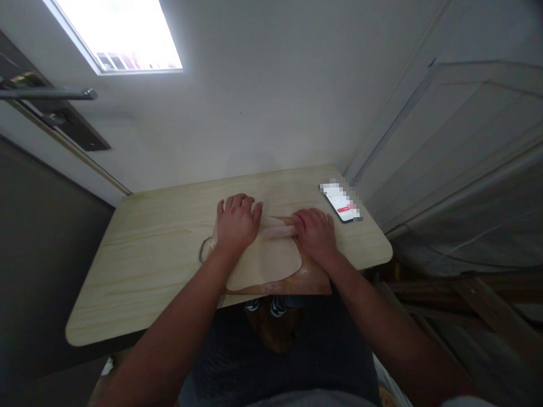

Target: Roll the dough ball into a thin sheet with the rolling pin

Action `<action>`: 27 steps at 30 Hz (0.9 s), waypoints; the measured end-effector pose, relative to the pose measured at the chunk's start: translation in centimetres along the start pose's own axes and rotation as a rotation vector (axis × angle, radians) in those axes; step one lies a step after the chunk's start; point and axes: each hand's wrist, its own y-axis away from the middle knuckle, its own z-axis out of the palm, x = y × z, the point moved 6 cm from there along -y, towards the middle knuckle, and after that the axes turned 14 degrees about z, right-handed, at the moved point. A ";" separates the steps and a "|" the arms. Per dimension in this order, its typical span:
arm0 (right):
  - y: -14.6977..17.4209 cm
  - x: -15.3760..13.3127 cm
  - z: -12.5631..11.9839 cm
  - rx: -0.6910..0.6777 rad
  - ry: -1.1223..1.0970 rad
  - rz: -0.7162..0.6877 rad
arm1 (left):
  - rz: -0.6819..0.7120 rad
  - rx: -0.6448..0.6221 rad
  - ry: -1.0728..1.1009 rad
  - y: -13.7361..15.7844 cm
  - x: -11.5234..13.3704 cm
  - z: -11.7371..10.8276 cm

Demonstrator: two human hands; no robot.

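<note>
A thin, pale sheet of dough lies over a brown wooden cutting board dusted with white flour. Along its far side runs a pale roll; whether this is folded dough or dough around a rolling pin, I cannot tell. My left hand is closed over the left end of the roll, fingers bent away from me and thumb toward the middle. At the right end, my right hand is wrapped over the roll with curled fingers. Both palms hide what lies beneath them.
A light wood-grain table carries the board, whose metal handle sticks out left. A lit phone lies at the table's right side. Behind stands a white door with a lever handle and a bright window. Wooden bars are low at right.
</note>
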 end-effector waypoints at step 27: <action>-0.2 -0.2 1.0 0.042 0.043 0.042 | -0.110 -0.255 0.051 0.4 -1.5 2.6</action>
